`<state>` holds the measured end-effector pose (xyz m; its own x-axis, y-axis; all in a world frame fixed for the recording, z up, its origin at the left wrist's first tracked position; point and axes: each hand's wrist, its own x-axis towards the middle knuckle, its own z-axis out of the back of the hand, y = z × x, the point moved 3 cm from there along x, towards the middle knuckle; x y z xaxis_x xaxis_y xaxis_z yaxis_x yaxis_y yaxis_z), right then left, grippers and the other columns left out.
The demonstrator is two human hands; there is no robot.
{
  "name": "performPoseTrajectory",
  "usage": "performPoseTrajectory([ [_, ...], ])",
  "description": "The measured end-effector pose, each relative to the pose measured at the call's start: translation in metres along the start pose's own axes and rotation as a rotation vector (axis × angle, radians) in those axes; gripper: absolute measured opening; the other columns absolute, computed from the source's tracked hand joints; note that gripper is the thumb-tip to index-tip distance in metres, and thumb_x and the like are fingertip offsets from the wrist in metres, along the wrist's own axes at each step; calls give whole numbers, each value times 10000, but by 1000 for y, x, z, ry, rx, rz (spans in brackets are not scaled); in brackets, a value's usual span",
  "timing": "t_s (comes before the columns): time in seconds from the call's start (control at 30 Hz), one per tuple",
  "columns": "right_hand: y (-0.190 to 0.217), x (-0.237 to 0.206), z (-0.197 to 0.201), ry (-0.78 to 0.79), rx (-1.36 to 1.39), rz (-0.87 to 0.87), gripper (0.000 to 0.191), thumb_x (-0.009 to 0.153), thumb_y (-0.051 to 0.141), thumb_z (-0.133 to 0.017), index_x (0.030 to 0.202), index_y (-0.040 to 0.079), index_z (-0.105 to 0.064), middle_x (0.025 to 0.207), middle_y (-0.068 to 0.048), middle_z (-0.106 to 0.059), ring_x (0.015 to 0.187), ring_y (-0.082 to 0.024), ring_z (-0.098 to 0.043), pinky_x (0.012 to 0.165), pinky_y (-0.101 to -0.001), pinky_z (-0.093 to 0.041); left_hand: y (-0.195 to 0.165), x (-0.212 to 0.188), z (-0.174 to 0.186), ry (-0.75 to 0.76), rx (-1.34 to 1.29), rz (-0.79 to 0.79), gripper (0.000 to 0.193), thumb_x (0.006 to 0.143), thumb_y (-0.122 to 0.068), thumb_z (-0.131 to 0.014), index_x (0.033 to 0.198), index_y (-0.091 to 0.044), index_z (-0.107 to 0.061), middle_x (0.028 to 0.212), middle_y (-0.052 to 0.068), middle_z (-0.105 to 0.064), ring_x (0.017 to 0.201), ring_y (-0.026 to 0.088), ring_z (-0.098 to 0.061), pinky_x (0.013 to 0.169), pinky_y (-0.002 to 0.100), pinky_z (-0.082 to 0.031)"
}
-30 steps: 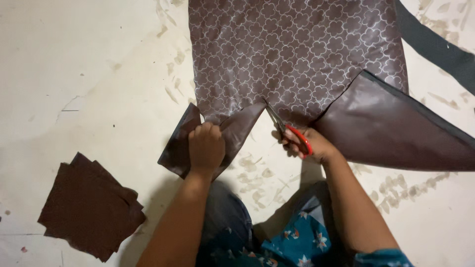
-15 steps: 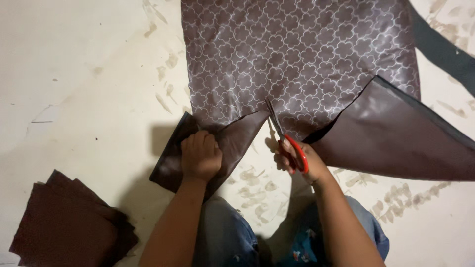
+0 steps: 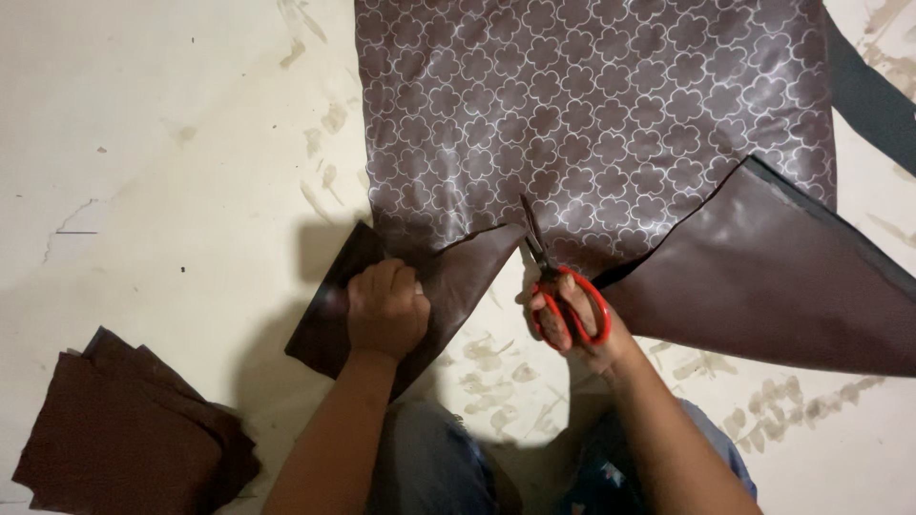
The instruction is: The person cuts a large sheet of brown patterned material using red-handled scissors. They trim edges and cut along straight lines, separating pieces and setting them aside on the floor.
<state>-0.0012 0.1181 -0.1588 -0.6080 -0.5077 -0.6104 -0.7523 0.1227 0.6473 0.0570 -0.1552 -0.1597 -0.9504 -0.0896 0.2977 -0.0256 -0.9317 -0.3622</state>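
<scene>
Pale, scuffed floor carries a thin, floppy brown patterned sheet (image 3: pixel 592 114) at its far edge. Left hand (image 3: pixel 385 310), fingers curled, pins the cut flap; right hand (image 3: pixel 572 319) grips red-handled scissors (image 3: pixel 558 286).

One patterned sheet (image 3: pixel 611 114), one scissors (image 3: pixel 558 286), one cut-piece stack (image 3: pixel 124 429).

Scissors (image 3: pixel 558 286) further up into the patterned sheet (image 3: pixel 592 114).

patterned brown sheet (image 3: pixel 592 124) cut off at top edge, stack of brown pieces (image 3: pixel 114 439) cropped at bottom-left
</scene>
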Motion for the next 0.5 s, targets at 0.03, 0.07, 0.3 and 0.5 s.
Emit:
performPoseTrajectory([
  [0.03, -3, 0, 0, 6, 20, -2, 626, 994, 603, -560, 974, -14, -665, 541, -13, -503, 455, -110, -441, 496, -254, -390, 0, -1, 0, 14, 1, 2, 171, 778, -178, -631, 902, -64, -657, 1038, 105, -629, 927, 330, -607, 834, 496, -476],
  [0.07, -6, 1, 0, 12, 40, -1, 625, 990, 600, -559, 977, -17, -663, 553, -10, -503, 462, -111, -442, 486, -258, -383, 1, 0, -1, 26, 1, 2, 181, 775, -185, -623, 902, -61, -661, 1041, 109, -630, 925, 332, -606, 829, 499, -475],
  [0.3, -7, 4, 12, -24, 15, -95, 606, 974, 590, -538, 989, -9, -632, 575, -5, -494, 446, -112, -431, 455, -256, -360, 1, -1, -4, 55, 41, 14, 153, 793, -181, -638, 890, -63, -645, 1031, 104, -627, 921, 326, -600, 826, 500, -473],
  [0.5, -4, 6, 9, -18, -1, -87, 596, 978, 587, -538, 986, -3, -621, 589, -4, -483, 445, -113, -424, 450, -258, -350, 0, -1, -4, 14, 63, -12, 135, 797, -154, -678, 901, -83, -629, 1024, 94, -615, 940, 320, -600, 846, 487, -469],
])
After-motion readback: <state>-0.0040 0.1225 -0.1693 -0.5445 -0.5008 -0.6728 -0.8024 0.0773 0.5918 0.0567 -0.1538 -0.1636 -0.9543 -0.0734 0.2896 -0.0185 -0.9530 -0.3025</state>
